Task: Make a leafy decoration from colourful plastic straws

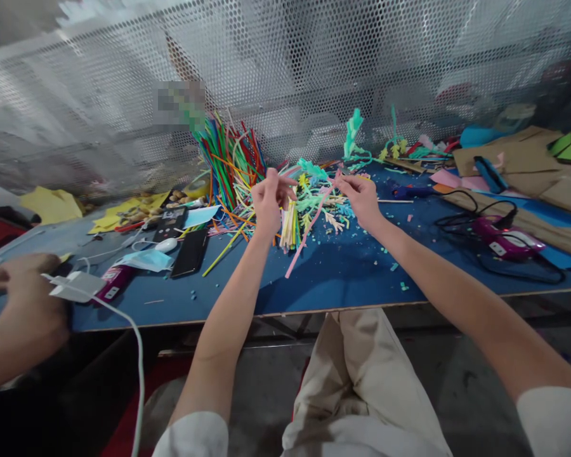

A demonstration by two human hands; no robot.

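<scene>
My right hand (360,198) pinches a pink pipe cleaner (310,227) near its upper end. The strip's long tail hangs down to the left, over the blue table (247,295). My left hand (269,202) is raised to the left of it, fingers loosely bent and apart, with nothing clearly between them. Below and between both hands lies a bundle of short yellow and white pipe cleaners (291,227). Green and yellow twisted pipe-cleaner pieces (314,197) are heaped just behind. A large bunch of long, many-coloured pipe cleaners (228,155) leans behind my left hand.
A perforated metal screen (285,70) closes off the back. A phone (189,252), a blue mask (147,258) and a white charger (78,285) lie left, by another person's hand (26,298). Rightward are a purple power box (507,238) with black cables and cardboard (528,155).
</scene>
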